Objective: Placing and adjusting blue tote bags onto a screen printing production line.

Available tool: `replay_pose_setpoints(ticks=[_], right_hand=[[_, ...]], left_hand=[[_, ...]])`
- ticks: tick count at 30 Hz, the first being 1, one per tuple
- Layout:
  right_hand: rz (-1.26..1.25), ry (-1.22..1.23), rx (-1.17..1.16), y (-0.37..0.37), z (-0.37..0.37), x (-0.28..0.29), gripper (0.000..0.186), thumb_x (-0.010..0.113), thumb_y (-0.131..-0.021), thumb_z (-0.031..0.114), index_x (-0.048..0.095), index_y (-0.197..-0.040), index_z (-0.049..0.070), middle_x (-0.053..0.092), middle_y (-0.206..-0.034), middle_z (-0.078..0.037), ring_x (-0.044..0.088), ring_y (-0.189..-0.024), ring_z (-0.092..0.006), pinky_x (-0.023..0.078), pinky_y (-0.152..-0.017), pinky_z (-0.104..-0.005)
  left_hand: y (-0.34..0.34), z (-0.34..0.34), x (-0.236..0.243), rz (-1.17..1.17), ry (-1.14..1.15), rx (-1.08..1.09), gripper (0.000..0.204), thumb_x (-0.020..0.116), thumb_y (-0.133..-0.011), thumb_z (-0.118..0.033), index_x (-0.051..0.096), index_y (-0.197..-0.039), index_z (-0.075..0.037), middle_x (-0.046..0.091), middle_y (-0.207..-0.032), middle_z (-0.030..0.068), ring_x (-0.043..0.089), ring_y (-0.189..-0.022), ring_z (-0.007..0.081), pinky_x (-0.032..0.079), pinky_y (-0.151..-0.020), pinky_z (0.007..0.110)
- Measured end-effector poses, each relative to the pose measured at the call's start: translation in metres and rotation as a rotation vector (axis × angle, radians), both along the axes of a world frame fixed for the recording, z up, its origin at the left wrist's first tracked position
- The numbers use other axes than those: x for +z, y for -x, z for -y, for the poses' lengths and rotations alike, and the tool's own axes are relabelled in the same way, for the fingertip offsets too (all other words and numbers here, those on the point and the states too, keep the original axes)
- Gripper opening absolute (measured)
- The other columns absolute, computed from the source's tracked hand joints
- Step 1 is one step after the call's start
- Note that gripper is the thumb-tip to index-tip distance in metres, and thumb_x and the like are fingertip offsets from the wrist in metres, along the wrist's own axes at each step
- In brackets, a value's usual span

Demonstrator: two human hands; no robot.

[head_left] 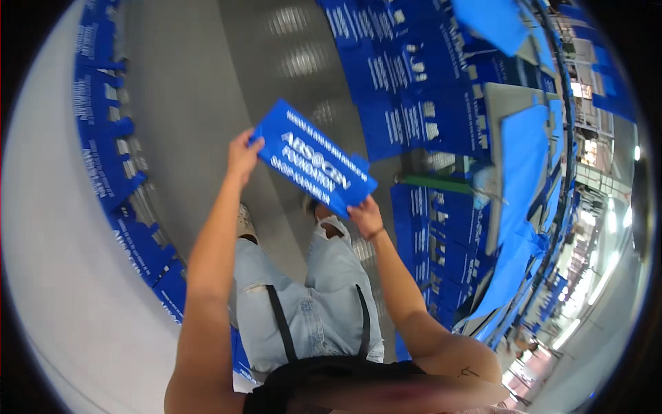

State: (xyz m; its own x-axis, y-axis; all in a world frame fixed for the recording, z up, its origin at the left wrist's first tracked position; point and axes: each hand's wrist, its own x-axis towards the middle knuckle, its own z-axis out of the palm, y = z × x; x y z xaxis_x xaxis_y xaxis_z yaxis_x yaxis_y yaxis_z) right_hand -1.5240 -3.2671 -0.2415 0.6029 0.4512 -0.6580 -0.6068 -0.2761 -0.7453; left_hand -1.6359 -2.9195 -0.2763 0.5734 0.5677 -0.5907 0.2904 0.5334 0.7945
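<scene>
Both my hands stretch a flat blue piece of fabric (314,162) with white printing out in front of me, above the grey floor. It looks like a panel or a bag laid flat; which one I cannot tell. My left hand (243,157) pinches its upper left end, thumb on the printed face. At the lower right end, my right hand (365,217) grips the edge near the corner. The piece slants down from left to right and hides part of the floor and one foot.
Along the white wall (55,228) at left runs a row of similar blue printed pieces (103,131). More blue pieces (393,83) lie in rows on the right, beside a green bar (438,183) and plain lighter blue sheets (520,179). Grey floor (179,83) stretches between.
</scene>
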Motion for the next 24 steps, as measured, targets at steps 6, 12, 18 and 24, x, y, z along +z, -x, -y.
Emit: replay_pose_setpoints(ticks=[6,12,18,24], right_hand=[[-0.013,0.166,-0.081,-0.115,-0.029,-0.18,0.041,0.068,-0.074,-0.005,0.05,-0.11,0.002,0.06,-0.106,-0.007,0.059,-0.093,-0.0197,0.052,-0.072,-0.0332],[0.4,0.366,-0.227,-0.229,-0.035,-0.324,0.047,0.072,-0.068,-0.008,0.053,-0.107,0.006,0.058,-0.095,-0.004,0.057,-0.081,-0.0157,0.051,-0.066,-0.0287],[0.383,0.109,-0.611,-0.343,-0.061,-0.394,0.043,0.071,-0.066,-0.012,0.052,-0.101,0.006,0.057,-0.092,-0.006,0.058,-0.078,-0.0191,0.053,-0.065,-0.0325],[0.044,0.137,-0.632,-0.407,-0.076,-0.436,0.048,0.07,-0.067,-0.013,0.047,-0.105,0.005,0.056,-0.088,-0.007,0.06,-0.075,-0.021,0.054,-0.064,-0.0364]], left_hand=[[-0.174,-0.038,-0.168,0.112,-0.269,-0.04,0.035,0.07,-0.079,-0.008,0.064,-0.113,-0.002,0.068,-0.096,0.0092,0.062,-0.084,0.0138,0.049,-0.077,0.026],[-0.369,-0.035,-0.291,0.217,-0.47,-0.166,0.031,0.067,-0.08,-0.009,0.063,-0.111,-0.004,0.066,-0.095,0.0116,0.062,-0.085,0.0197,0.05,-0.077,0.032],[-0.52,-0.045,-0.338,0.243,-0.441,-0.32,0.033,0.066,-0.078,-0.004,0.063,-0.111,-0.002,0.066,-0.102,0.0154,0.062,-0.092,0.0213,0.049,-0.082,0.033],[-0.602,-0.062,-0.386,0.098,-0.762,-0.388,0.038,0.073,-0.071,-0.008,0.064,-0.107,-0.001,0.065,-0.106,0.0198,0.063,-0.096,0.0254,0.05,-0.081,0.035]])
